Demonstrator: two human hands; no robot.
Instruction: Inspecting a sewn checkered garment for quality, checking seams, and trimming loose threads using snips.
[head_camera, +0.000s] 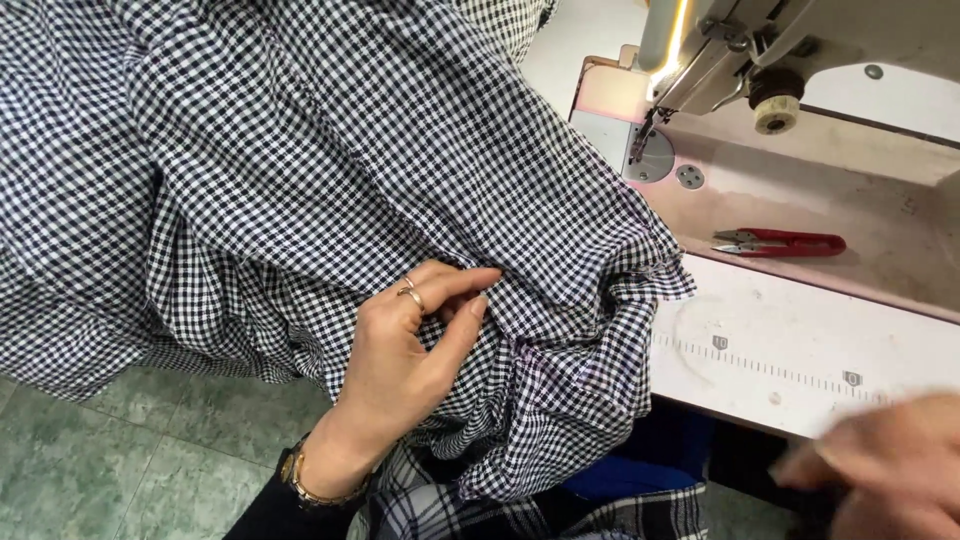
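Note:
A large black-and-white gingham fabric (300, 170) lies bunched over the left of the sewing table and hangs down into my lap. My left hand (415, 345), with a ring and a gold wristwatch, pinches a fold of this fabric between thumb and fingers near its gathered edge. My right hand (880, 465) is a blur at the lower right, off the fabric, in front of the table's front edge; I cannot make out its fingers or anything in it.
A sewing machine (720, 50) stands at the top right, its needle plate (650, 160) just beyond the cloth's edge. Red thread snips (780, 242) lie on the machine bed. A measuring scale is marked along the white table (800, 350). Green floor tiles (150, 460) show lower left.

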